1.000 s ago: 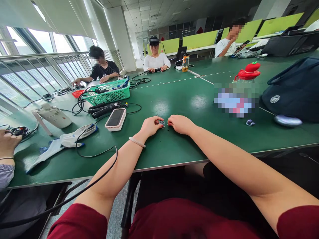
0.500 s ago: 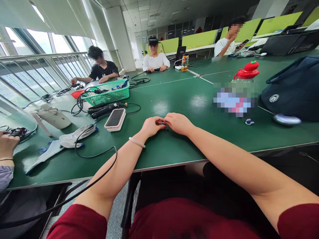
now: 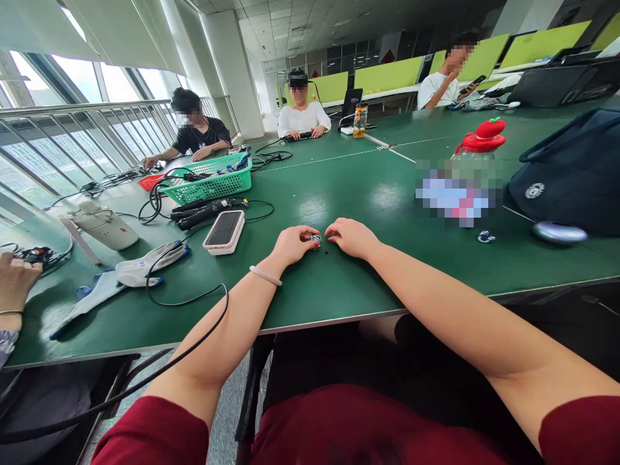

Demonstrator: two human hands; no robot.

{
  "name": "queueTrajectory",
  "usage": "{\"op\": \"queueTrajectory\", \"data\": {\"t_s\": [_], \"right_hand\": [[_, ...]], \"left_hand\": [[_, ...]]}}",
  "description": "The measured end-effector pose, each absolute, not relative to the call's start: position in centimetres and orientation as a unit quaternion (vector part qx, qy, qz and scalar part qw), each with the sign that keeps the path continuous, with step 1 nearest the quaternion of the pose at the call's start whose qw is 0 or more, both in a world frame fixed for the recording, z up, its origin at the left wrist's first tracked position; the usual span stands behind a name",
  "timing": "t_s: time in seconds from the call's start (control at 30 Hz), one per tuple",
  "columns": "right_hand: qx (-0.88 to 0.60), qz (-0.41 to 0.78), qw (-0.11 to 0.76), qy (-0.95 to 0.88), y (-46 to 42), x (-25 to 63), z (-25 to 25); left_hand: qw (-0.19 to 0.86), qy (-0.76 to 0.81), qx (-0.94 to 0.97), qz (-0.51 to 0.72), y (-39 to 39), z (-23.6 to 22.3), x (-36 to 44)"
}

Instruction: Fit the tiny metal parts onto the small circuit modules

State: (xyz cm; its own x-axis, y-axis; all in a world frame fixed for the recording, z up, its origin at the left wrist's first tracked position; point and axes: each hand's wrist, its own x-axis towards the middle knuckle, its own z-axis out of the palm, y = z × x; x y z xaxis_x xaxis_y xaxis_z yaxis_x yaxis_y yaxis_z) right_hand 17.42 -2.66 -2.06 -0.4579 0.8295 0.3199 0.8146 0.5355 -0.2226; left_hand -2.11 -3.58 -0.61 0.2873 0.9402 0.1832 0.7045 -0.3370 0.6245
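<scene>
My left hand (image 3: pixel 294 245) pinches a small silvery and dark piece (image 3: pixel 316 239) between thumb and fingertips, just over the green table (image 3: pixel 339 290). Its exact kind is too small to make out. A short gap to the right, my right hand (image 3: pixel 354 237) is curled with its fingertips drawn together, pointing at the piece. Whatever these fingers hold, if anything, is too tiny to name. On the tabletop below the gap lies a tiny dark speck (image 3: pixel 326 252).
Left of my hands are a phone (image 3: pixel 223 231), work gloves (image 3: pixel 130 274), a green basket (image 3: pixel 210 187) and cables. A patterned ring (image 3: pixel 485 237), a silver oval object (image 3: pixel 559 232), a red-lidded jar (image 3: pixel 479 143) and a dark bag (image 3: pixel 571 174) sit right. Several people surround the table.
My hands have come apart; the right has shifted slightly right, off the small piece, which now shows more fully in my left fingers. The dark speck below is clearer.
</scene>
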Motion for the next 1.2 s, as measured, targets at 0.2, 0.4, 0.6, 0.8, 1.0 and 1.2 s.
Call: {"op": "queueTrajectory", "data": {"t_s": [0.2, 0.4, 0.6, 0.8, 1.0, 1.2], "right_hand": [[-0.487, 0.027, 0.191, -0.852, -2.3, 17.2, -2.5], [-0.475, 0.024, 0.202, -0.856, -2.5, 17.1, -2.6], [-0.438, 0.015, 0.246, -0.865, -3.5, 16.6, -1.7], [-0.402, -0.002, 0.256, -0.879, -3.9, 16.1, -1.7], [-0.411, 0.019, 0.274, -0.869, -3.9, 16.3, -1.6], [-0.417, 0.040, 0.238, -0.876, -3.7, 16.3, -1.8]], "left_hand": [[0.213, 0.537, 0.773, 0.263, -3.6, -0.7, -2.1], [0.218, 0.540, 0.769, 0.263, -3.5, -0.8, -2.1], [0.237, 0.537, 0.763, 0.270, -3.6, -0.8, -2.0], [0.268, 0.523, 0.759, 0.282, -3.7, -0.8, -1.8], [0.275, 0.521, 0.754, 0.290, -3.3, -1.1, -2.0], [0.230, 0.571, 0.729, 0.300, -3.1, -0.9, -2.6]]}}
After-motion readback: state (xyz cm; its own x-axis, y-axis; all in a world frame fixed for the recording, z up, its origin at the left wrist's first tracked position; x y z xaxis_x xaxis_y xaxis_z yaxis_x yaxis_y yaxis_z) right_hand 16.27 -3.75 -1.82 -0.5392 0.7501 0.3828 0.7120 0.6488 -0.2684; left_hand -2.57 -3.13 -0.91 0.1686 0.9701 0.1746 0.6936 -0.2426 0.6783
